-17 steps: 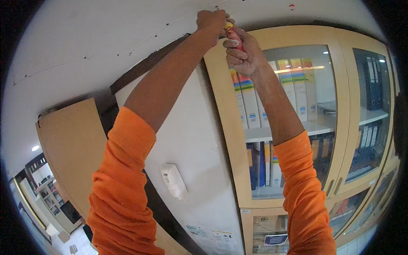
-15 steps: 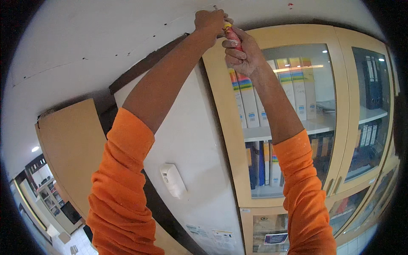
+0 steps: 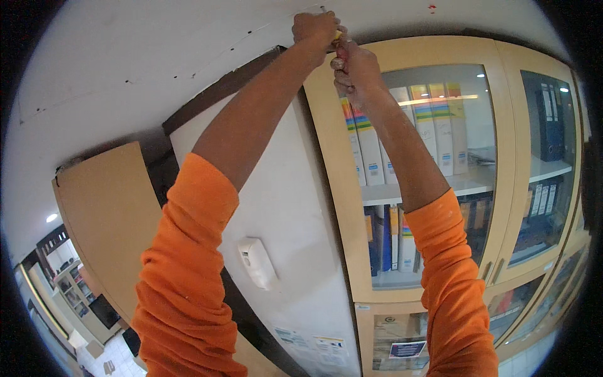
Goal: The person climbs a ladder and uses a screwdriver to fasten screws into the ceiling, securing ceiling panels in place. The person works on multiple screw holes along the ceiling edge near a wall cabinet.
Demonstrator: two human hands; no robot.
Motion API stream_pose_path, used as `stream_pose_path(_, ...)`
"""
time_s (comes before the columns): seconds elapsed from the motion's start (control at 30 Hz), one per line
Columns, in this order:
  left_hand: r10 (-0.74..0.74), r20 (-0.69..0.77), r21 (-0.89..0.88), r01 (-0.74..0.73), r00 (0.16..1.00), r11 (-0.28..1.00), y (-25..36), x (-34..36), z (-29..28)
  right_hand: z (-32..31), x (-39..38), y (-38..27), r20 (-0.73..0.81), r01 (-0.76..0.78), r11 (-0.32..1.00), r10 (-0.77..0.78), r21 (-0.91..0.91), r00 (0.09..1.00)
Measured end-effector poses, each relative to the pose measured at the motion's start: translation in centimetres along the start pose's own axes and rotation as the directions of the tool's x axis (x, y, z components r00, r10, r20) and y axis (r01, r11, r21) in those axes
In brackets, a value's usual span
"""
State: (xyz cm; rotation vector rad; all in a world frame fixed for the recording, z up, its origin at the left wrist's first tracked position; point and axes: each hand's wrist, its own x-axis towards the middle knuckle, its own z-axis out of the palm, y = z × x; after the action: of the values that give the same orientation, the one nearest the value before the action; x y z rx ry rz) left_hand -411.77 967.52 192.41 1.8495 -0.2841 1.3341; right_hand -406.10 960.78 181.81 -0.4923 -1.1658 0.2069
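Observation:
Both my arms reach up to the white ceiling (image 3: 157,44). My right hand (image 3: 358,69) is closed around the handle of a screwdriver (image 3: 343,53), which is red with a yellow collar; its fingers cover most of the handle. Just above it, my left hand (image 3: 314,28) has its fingers curled around the screwdriver's shaft, close to the ceiling. A short thin metal end pokes out above the left hand against the ceiling; whether it is the tip or a screw I cannot tell. Pale dust coats my right fingers.
A row of small dark holes (image 3: 176,76) and a crack run along the ceiling. Close on the right stands a wooden cabinet (image 3: 326,125) with glass doors and binders (image 3: 426,129) inside. A white dispenser (image 3: 256,262) is fixed on the white panel. Another wooden panel (image 3: 107,213) stands left.
My right hand has turned about the handle, so less of the red shows. My left hand stays around the shaft. The view has shifted slightly.

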Motion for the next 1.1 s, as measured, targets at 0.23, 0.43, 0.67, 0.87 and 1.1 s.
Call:
stream_pose_path(0.23,0.11,0.058,0.036,-0.112,0.992,0.993,-0.6,-1.6,-1.0,0.6,-1.0,1.4,0.101,0.044,0.99,-0.058,0.133,0.993)
stream_pose_path(0.43,0.161,0.114,0.06,-0.169,0.98,0.984,-0.8,-5.4,-6.2,3.9,-0.2,7.3,-0.094,0.297,0.756,-0.426,-0.584,0.9)
stream_pose_path(0.67,0.101,0.087,0.124,-0.112,0.991,0.986,-0.1,-5.4,-14.3,9.6,-1.0,8.9,0.062,0.347,0.471,-0.52,-0.811,0.852)
stream_pose_path(0.87,0.1,0.066,0.244,-0.113,0.993,0.963,-0.8,-4.0,-14.0,10.8,0.1,10.3,-0.019,0.274,0.455,-0.542,-0.847,0.84)
stream_pose_path(1.1,0.031,0.028,0.175,-0.036,0.999,0.984,0.4,-4.9,-14.0,11.1,0.2,10.9,0.002,0.297,0.428,-0.568,-0.854,0.823)
